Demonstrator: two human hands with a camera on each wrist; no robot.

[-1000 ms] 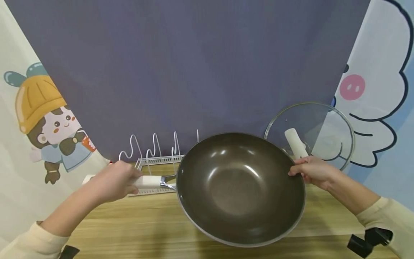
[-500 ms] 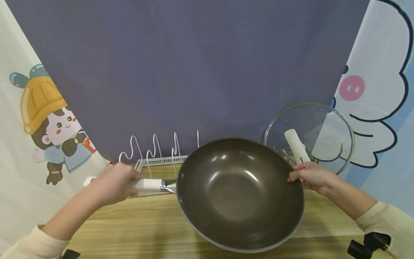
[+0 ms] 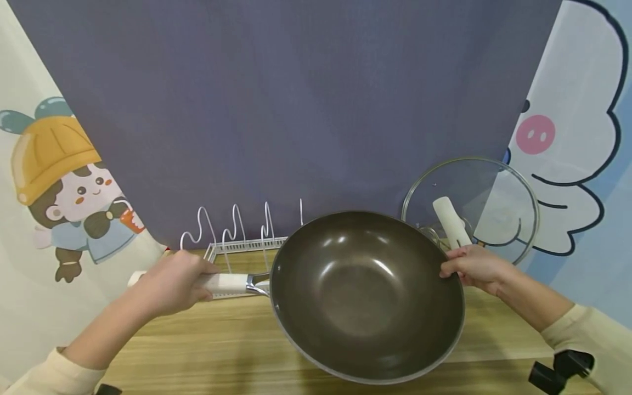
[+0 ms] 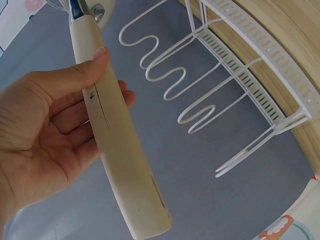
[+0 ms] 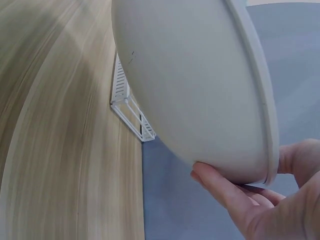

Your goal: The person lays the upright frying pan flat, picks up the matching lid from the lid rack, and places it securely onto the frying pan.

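A wok [image 3: 367, 296] with a dark brown inside and a pale outside is held up above the wooden tabletop, its inside facing me. My left hand [image 3: 173, 282] grips its cream handle [image 4: 112, 115], thumb on one side and fingers round the other. On the opposite side, my right hand [image 3: 476, 269] pinches the rim, thumb over the inner edge. In the right wrist view, the fingers of that right hand [image 5: 265, 200] support the pale outer wall [image 5: 200, 95] from beneath.
Behind the wok stands a white wire rack [image 3: 247, 244] with wavy dividers, partly hidden by it. A glass lid [image 3: 486, 192] with a cream upright handle [image 3: 450, 219] stands at the back right, before a grey-blue backdrop [image 3: 296, 99]. The wooden tabletop [image 3: 197, 345] runs along the front.
Early on, the wok tipped and sank slightly in the head view, both hands keeping their hold. Over the last half second it has stayed nearly still.
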